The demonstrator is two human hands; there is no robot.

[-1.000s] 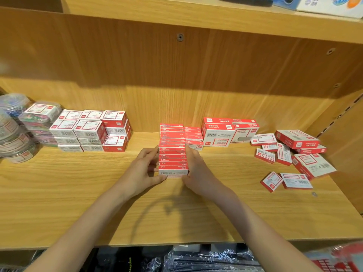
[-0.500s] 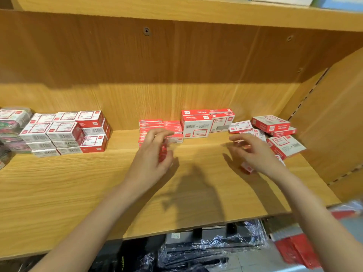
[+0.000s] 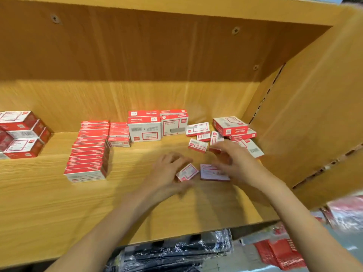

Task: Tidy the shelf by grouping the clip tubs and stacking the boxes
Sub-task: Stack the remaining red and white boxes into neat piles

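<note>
With the left hand (image 3: 167, 173) pinching one small staple box (image 3: 186, 172) and the right hand (image 3: 233, 163) spread open over another (image 3: 213, 172), a hasty sweep could scatter the loose boxes (image 3: 198, 145) just beyond the fingers.

Brightness: warm and fairly bright on the shelf board (image 3: 49, 203); the upper back panel (image 3: 137, 52) lies in deep shade.
Light source: from above and in front, out of frame; the shade line crosses the panel from 9 to 3 o'clock.
Shadows: soft ones below the left hand (image 3: 167, 173) and right hand (image 3: 235, 163), falling toward 6 o'clock.
Blur: motion smear on both hands and the small boxes (image 3: 187, 171) between them; box print unreadable.
Distortion: wide-angle bending at 3 o'clock, where the side wall (image 3: 314, 114) leans.
Focus: plastic-wrapped goods (image 3: 176, 252) at 6 o'clock are soft.
</note>
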